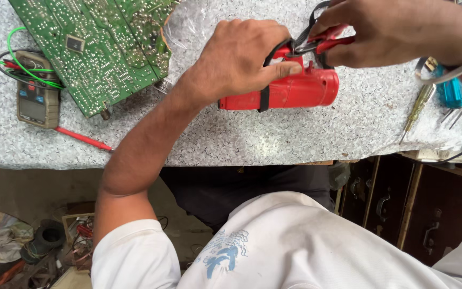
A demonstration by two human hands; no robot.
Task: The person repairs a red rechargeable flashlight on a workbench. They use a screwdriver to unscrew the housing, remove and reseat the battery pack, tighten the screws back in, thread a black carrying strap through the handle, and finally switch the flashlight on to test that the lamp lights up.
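Observation:
A red plastic torch-like body (295,90) lies on its side on the speckled grey worktop (231,139), with a black strap around it. My left hand (241,56) presses down on its upper side, thumb along the top edge and fingers on the black strap. My right hand (391,29) grips red-handled pliers (324,42), whose jaws meet the black strap at the top of the red body, just beyond my left thumb.
A green circuit board (97,43) lies at the back left beside a multimeter (37,91) with red, black and green leads and a red probe (81,138). Screwdrivers (434,96) lie at the right. Dark wooden drawers (402,208) stand under the worktop's near edge.

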